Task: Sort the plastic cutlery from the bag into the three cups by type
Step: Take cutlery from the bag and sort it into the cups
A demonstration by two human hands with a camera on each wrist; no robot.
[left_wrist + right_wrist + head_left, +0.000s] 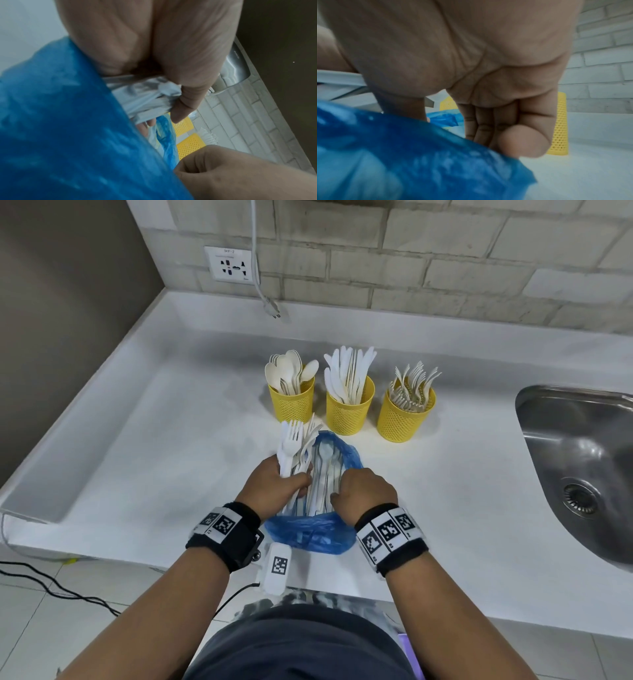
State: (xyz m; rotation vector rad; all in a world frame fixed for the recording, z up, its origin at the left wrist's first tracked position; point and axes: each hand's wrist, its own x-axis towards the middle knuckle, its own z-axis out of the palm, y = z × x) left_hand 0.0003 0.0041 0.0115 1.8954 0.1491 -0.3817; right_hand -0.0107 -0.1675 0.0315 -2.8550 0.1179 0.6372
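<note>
Several forks (294, 445) in left hand (274, 486), tines toward cups (349, 404), handles toward person.

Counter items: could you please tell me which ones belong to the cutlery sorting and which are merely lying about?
Job:
blue bag
cutlery bundle gripped by left hand
right hand at the bag
spoon cup
knife cup
fork cup

Lying about:
sink
wall socket
hanging plug

Three cups (347, 405) block behind bag (310, 534); counter (154, 467) left open.
</note>
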